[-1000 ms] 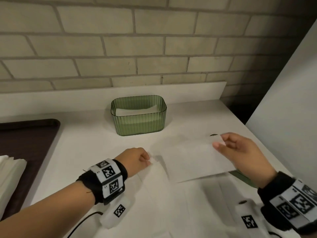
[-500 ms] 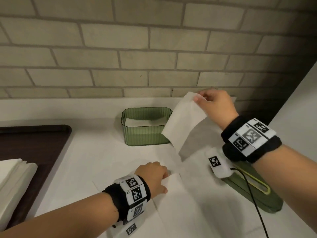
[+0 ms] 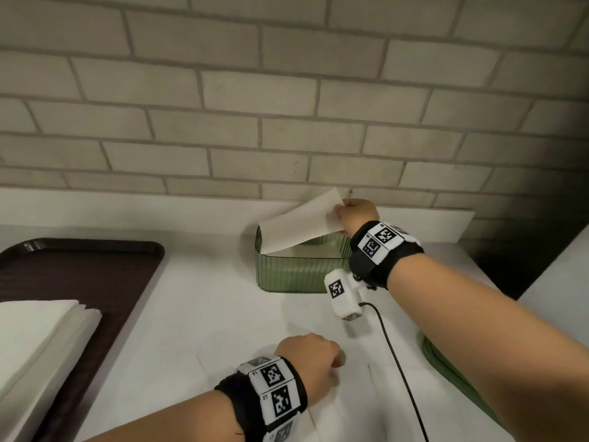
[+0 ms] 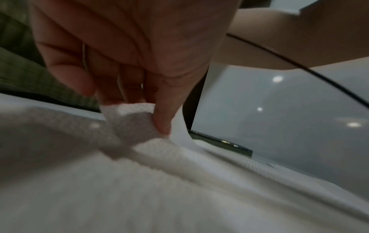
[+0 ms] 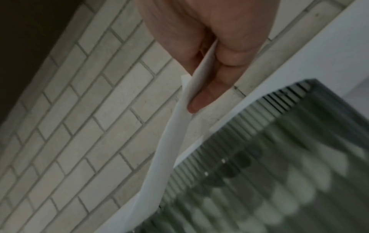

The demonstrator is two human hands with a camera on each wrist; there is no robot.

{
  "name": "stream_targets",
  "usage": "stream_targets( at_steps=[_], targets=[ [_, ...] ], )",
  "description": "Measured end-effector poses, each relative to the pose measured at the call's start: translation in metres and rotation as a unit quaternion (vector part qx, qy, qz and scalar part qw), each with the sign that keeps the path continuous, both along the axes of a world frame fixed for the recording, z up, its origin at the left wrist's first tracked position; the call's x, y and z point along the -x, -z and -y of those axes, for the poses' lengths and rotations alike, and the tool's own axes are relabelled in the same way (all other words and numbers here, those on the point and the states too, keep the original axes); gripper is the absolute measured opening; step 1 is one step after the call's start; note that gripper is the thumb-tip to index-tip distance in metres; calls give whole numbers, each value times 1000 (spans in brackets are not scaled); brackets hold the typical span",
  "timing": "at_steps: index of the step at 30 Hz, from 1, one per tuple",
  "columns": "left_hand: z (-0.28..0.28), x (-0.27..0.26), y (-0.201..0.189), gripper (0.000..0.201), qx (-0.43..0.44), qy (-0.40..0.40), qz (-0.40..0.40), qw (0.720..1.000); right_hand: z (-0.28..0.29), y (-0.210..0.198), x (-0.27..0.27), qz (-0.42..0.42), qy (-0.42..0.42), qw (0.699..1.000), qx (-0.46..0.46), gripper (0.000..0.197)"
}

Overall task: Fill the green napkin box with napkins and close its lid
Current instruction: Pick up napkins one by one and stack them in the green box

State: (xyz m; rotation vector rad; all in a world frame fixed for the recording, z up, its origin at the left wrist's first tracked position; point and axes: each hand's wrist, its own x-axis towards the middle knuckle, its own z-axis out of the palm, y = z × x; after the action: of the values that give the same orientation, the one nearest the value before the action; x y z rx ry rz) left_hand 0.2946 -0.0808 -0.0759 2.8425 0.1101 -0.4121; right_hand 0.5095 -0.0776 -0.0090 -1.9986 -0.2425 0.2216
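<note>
Napkin (image 3: 299,223) for this pass is pinched by one short edge between my right hand's (image 3: 357,215) thumb and fingers; it hangs slanted, its low end already over the left rim of the green napkin box (image 3: 299,272). The box stands open at the back of the white counter (image 3: 207,314), against the brick wall (image 3: 287,106). Its lid (image 3: 446,365), as far as I can judge, is the green piece lying on the counter under my right forearm.

My left hand (image 3: 310,362) is down on the loose napkins (image 4: 139,173) near me, thumb and fingertips pinching up a fold of the top sheet.

Note for doing this well: lower the trailing end first, lay the sheet flat along the box's long axis, then let go. Dropped from height it would likely crumple or drape over the rim. Left pinch should lift only one sheet; the wrist view is too blurred to confirm that.

A brown tray (image 3: 95,275) with a spare stack (image 3: 41,339) sits at left.
</note>
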Motion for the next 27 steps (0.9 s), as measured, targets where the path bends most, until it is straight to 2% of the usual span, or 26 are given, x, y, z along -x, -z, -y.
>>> stream_targets(
  at_steps=[3,6,11,15,19,22,25,27],
  targets=[
    [-3,5,-6,27,2,-4,8,1000,-7,13,-5,-29,-29,998,53,24],
    [-8,13,-15,26,13,-19,28,999,-11,17,-2,-44,-68,990,115,34],
    [-27,31,-41,21,28,-67,78,994,-13,15,3,-22,-99,965,240,39],
    [-41,43,-59,21,28,-92,116,989,-12,16,4,-10,-116,952,282,36],
    [-48,53,-65,20,27,-106,119,987,-11,10,10,-6,-135,932,336,35],
    [-54,57,-68,17,45,-118,124,984,-10,5,12,52,-117,895,427,32],
    [-66,59,-76,10,89,-135,142,977,-10,-1,13,96,-138,862,478,5],
    [-76,58,-85,12,105,-145,156,971,-10,-2,8,117,-149,843,503,24]
  ],
)
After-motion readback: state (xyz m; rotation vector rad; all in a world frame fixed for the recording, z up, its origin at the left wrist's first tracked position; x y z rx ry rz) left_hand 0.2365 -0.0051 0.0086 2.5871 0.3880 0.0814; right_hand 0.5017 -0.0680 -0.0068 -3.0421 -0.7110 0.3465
